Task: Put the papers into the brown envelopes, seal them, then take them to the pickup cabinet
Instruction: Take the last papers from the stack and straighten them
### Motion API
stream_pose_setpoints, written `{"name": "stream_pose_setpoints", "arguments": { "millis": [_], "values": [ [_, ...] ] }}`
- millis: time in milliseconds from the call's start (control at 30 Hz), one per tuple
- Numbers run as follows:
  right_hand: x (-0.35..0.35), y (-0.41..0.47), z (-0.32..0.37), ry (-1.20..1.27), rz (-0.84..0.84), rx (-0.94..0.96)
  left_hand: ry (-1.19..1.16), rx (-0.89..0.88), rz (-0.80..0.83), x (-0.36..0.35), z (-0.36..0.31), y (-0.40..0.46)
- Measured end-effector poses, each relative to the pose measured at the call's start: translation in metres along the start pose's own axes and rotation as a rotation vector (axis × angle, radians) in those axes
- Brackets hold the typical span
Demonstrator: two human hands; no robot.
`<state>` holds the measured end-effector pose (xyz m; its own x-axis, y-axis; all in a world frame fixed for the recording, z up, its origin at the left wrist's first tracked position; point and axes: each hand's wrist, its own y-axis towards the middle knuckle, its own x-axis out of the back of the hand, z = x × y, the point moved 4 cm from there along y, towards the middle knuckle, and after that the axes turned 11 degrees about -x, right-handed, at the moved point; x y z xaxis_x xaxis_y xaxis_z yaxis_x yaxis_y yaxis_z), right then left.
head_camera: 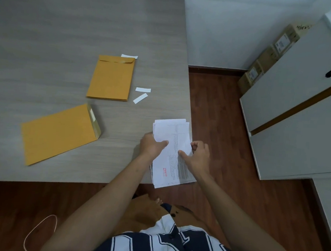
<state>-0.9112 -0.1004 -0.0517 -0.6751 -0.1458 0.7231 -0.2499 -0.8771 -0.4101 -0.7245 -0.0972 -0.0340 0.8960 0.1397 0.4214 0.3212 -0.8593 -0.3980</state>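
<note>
- Nearest the camera is a navy-and-white striped shirt [166,242], with both bare forearms reaching forward from it over a dark wooden floor [228,113].
- A thin loop of pale cord [40,232] lies on the floor at lower left.
- The stack of white printed papers [171,154] sits at the near right corner of the grey wood-grain tabletop [70,24], its near end jutting past the tabletop edge; one sheet carries a red stamp.
- The left hand [152,146] grips the left edge of the stack, thumb on top of the sheets.
- The right hand [196,155] holds the right edge, thumb pressed on the top sheet and fingers curled at the side. The two hands are close together, both clamped on the papers.
- To the left, well apart from the papers, a brown envelope [58,134] lies flat and angled, its flap open at the right end.
- Farther back a second brown envelope [112,78] lies with its flap folded down at the far end; it looks like more than one stacked.
- Two white backing strips [141,94] lie just right of it, and a third white strip [129,56] sits at its far right corner.
- At right stands a white cabinet [295,113] with dark handles, and cardboard boxes [268,56] are wedged between it and the wall.
</note>
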Motion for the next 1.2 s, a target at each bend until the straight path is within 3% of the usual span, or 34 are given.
{"name": "stream_pose_setpoints", "arguments": {
  "millis": [133,300,367,500,600,800,1000,1200],
  "values": [
    [0.002,0.001,0.008,-0.027,-0.055,0.016,-0.288,0.068,-0.057,0.008,0.002,0.001],
    [0.006,-0.005,0.04,0.328,0.003,-0.041,-0.741,0.08,-0.134,0.046,0.005,0.016],
    [0.0,-0.008,0.053,0.574,0.121,-0.149,-0.894,0.052,-0.119,0.063,0.006,0.023],
    [-0.026,-0.013,0.079,1.041,0.53,-0.272,-1.037,0.029,-0.059,0.085,0.003,0.03],
    [-0.037,-0.018,0.093,1.092,0.612,-0.269,-0.997,0.009,-0.021,0.094,0.001,0.03],
    [-0.019,-0.012,0.095,0.919,0.377,-0.158,-0.691,-0.061,-0.03,0.142,0.004,0.049],
    [-0.006,-0.022,0.099,0.788,0.256,-0.06,-0.24,-0.199,0.159,0.151,-0.016,0.052],
    [-0.009,-0.031,0.099,0.766,0.224,-0.063,-0.311,-0.19,0.159,0.136,-0.02,0.041]
  ]
}}
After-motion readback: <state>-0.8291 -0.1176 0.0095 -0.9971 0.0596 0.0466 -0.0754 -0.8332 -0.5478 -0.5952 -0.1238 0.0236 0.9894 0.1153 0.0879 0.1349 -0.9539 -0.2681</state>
